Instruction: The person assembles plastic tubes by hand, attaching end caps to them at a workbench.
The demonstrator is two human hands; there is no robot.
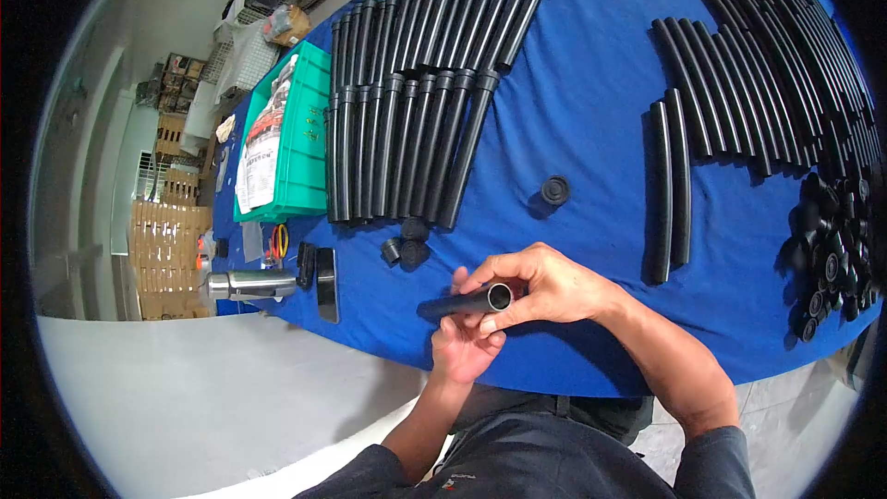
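A black plastic tube (462, 303) is held close to the table's front edge, its round end opening toward me. My right hand (550, 285) grips it near that opening, fingers over the top and thumb underneath. From below, my left hand (469, 348) has its thumb and fingers around the same tube. Part of the tube is hidden by the fingers. A single round black cap (555, 190) lies on the blue cloth beyond my right hand. Several small black caps (414, 254) sit together beyond my left hand.
Capped black tubes (397, 148) lie in two rows at the back left, beside a green crate (309, 134). Uncapped tubes (739, 92) and a pile of caps (832, 259) are on the right. A phone (327, 285), flask (249, 285) and scissors (280, 240) lie left.
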